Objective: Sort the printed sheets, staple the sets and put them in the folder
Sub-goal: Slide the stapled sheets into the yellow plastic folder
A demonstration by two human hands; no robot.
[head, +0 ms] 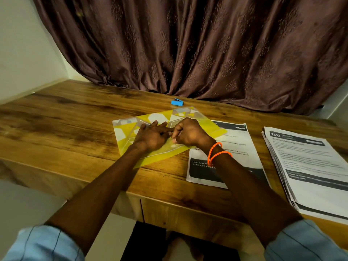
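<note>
My left hand point(150, 137) lies flat, fingers spread, on the glossy yellow plastic folder point(128, 136) mid-table. My right hand point(188, 133) is curled, pinching its clear flap. At 3 o'clock, touching the folder, lies 1 printed set point(235, 147); farther right, a sheet stack point(310, 166) headed "2652". The blue stapler point(177, 102) sits at 12 o'clock on bare grainy wood table point(66, 119).

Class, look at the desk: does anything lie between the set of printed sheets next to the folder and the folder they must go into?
Nothing separate does. The printed set lies directly beside the yellow folder, whose corner overlaps it. But both hands rest on the folder, and the right forearm crosses the sheets.
</note>
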